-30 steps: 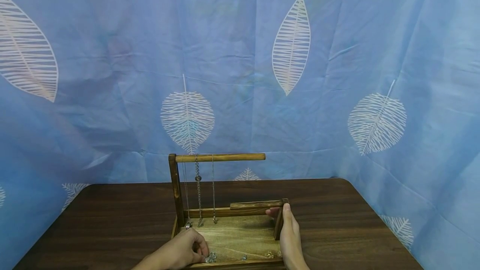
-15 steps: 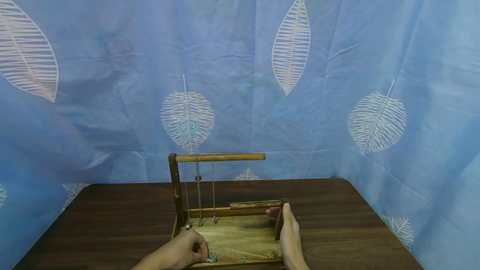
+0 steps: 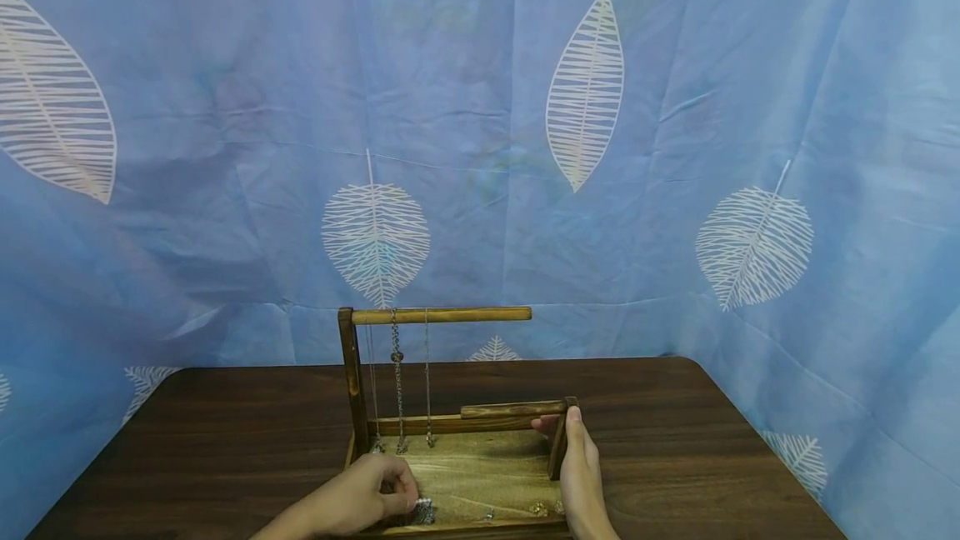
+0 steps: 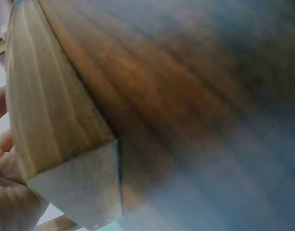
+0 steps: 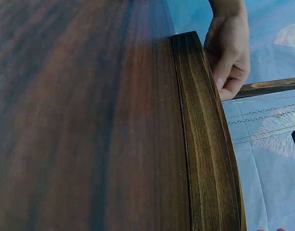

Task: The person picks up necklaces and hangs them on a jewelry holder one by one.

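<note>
At the left front part of the wooden tray [image 3: 480, 473], the left hand [image 3: 360, 494] has been shifted slightly during the last half second, so that more of a pendant at the tray's left end is covered. Its thumb and curled fingers are brought together at the edge of the silvery pile [image 3: 425, 512], part of which seems to be pinched. The pile's outline has been altered a little, which suggests that it is being worked at, though it is not yet lifted out of the tray.

Above the tray's left half, silvery necklaces [image 3: 398, 390] are hung from a long bar [image 3: 480, 314]. Inside the tray, right of its centre along the front, a small silvery piece [image 3: 490, 515] and then a gold-coloured piece [image 3: 538, 509] are held. At the tray's right end, the short post [image 3: 557, 448] is gripped by the right hand [image 3: 583, 473].
</note>
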`<state>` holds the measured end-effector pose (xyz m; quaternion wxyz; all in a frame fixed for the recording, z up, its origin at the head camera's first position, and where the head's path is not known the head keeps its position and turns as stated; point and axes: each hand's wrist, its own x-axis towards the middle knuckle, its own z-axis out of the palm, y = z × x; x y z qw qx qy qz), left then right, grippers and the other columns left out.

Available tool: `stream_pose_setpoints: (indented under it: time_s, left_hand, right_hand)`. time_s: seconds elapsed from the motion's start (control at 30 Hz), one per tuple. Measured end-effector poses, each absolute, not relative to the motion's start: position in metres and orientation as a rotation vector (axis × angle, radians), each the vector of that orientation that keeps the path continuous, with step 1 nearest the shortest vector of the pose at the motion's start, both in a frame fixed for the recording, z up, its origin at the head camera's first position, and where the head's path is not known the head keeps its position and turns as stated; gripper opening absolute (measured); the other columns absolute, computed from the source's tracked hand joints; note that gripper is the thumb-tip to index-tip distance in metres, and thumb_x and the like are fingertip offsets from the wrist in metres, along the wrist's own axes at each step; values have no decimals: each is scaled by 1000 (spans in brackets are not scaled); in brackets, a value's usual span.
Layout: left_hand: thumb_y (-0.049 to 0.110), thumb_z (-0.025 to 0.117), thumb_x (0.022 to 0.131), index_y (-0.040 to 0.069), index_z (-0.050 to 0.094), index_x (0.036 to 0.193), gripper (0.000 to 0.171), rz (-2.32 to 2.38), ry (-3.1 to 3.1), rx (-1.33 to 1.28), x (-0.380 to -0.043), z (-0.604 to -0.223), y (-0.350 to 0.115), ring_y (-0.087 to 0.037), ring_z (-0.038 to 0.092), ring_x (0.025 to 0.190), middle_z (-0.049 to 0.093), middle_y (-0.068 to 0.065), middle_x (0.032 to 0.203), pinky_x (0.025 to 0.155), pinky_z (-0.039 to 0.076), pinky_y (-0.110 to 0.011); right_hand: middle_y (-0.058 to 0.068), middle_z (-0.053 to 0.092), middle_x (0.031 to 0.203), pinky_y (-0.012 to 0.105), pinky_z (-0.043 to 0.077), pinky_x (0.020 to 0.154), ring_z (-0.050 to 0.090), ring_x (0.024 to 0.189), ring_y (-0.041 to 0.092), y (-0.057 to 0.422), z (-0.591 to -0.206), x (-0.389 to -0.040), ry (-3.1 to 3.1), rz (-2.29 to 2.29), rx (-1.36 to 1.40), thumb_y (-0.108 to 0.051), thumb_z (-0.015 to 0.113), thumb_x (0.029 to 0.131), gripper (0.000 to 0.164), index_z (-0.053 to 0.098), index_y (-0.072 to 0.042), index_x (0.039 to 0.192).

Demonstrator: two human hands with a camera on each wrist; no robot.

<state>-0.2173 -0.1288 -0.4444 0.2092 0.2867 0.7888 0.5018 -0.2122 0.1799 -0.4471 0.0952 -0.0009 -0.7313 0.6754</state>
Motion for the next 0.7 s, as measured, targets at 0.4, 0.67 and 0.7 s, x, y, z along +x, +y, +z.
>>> stream_pose_setpoints:
  time_s: [0.4, 0.67, 0.7]
  left_hand:
    - [13, 51, 106, -5, 63, 102, 22, 1490, 2127, 821, -214, -419, -130, -20, 60, 79, 66, -8, 90, 65, 46, -26]
    - [16, 37, 111, -3, 55, 98, 29, 1538, 2078, 748, -211, -405, -126, -27, 57, 77, 61, -10, 85, 68, 46, -37]
    - [16, 35, 112, -3, 54, 97, 30, 1546, 2073, 748, -210, -403, -126, -27, 56, 76, 61, -9, 84, 69, 45, -38]
  right_hand:
    - [20, 60, 123, 60, 36, 105, 48, 127, 40, 180, -447, -212, -2177, 2009, -38, -57, 16, 107, 74, 56, 3, 123]
    - [19, 60, 121, 58, 38, 102, 50, 124, 39, 179, -447, -213, -2170, 2005, -36, -56, 16, 108, 74, 57, 4, 123]
    - [19, 60, 122, 58, 38, 102, 50, 124, 39, 180, -447, -213, -2171, 2005, -34, -56, 16, 108, 74, 57, 4, 123]
